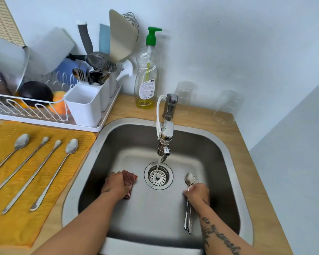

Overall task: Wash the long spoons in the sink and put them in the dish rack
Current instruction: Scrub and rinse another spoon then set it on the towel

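Left grip [115, 185] clutches a red scrubber [130, 178]; right grip [198, 193] holds long spoons [189, 178] in the sink [219, 162].

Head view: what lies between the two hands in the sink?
In the head view, the drain strainer, with a thin water stream running into it.

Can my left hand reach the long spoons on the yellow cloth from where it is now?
Probably yes. The long spoons lie uncovered on the yellow cloth just left of the sink, with only its rim between. But the left hand holds a red scrubber, so it isn't free.
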